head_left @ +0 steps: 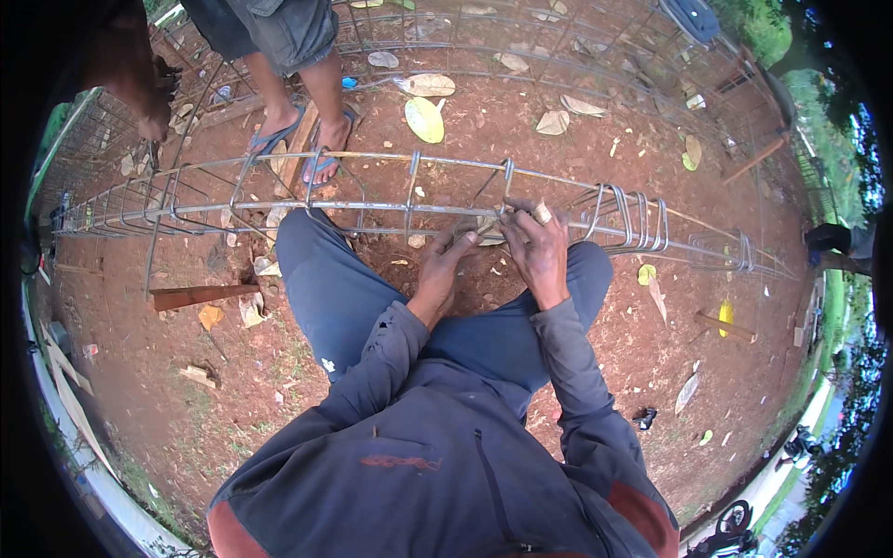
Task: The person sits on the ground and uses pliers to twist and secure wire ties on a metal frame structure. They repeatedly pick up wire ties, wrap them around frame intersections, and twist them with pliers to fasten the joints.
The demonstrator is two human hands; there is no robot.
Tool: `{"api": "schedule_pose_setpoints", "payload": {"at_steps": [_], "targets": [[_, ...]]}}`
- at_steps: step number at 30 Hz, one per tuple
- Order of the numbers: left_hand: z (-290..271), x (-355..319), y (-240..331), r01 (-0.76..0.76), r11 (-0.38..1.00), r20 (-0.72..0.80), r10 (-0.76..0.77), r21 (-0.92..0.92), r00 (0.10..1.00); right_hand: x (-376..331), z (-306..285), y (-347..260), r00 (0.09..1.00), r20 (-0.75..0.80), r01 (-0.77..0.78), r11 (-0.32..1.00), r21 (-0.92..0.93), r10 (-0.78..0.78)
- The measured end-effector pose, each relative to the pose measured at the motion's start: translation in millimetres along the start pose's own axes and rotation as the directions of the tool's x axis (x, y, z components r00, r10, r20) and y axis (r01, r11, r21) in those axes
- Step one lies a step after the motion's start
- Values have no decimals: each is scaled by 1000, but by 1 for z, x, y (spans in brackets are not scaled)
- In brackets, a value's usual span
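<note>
A long rebar cage (363,205) runs from left to right before my knees, its lengthwise bars ringed by bent steel stirrups (413,193). My left hand (443,272) is at the near bar, thumb and fingers pinched together. Close beside it, my right hand (539,246) bends its fingers over the same bar, just by a stirrup. A pale wrap shows on one right finger. Whatever lies between the fingertips of both hands is too small or hidden to name. Several loose stirrups (621,221) hang bunched on the bars right of my right hand.
Another person in sandals (321,166) stands beyond the cage at left, a hand (154,123) near its bars. A wooden piece (200,297) lies under the cage at left. More steel mesh (446,42) stands behind. Dry leaves (425,121) litter the red soil.
</note>
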State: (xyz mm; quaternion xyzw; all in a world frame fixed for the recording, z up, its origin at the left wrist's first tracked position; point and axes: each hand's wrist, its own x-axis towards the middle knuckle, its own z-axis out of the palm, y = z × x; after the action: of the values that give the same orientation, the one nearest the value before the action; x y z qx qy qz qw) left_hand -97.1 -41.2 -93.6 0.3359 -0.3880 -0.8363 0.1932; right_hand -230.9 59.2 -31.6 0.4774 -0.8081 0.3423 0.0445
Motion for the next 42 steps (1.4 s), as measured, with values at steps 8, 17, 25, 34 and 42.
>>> {"api": "schedule_pose_setpoints", "payload": {"at_steps": [8, 17, 25, 34, 42], "targets": [[-17, -4, -6, -134, 941, -51, 125, -312, 991, -5, 1, 6, 1000, 4, 27, 999, -42, -27], [-69, 26, -40, 99, 882, -2, -110, 461, 994, -4, 5, 5, 999, -3, 43, 997, -57, -43], [-30, 37, 8, -522, 589, 190, 532, 617, 825, -2, 2, 2, 999, 2, 37, 998, -53, -37], [-13, 6, 0, -70, 904, -81, 115, 422, 990, -3, 5, 8, 999, -23, 37, 999, -23, -38], [-11, 17, 19, -402, 513, 272, 313, 758, 910, -11, 17, 11, 993, -96, 71, 996, -49, -75]]}}
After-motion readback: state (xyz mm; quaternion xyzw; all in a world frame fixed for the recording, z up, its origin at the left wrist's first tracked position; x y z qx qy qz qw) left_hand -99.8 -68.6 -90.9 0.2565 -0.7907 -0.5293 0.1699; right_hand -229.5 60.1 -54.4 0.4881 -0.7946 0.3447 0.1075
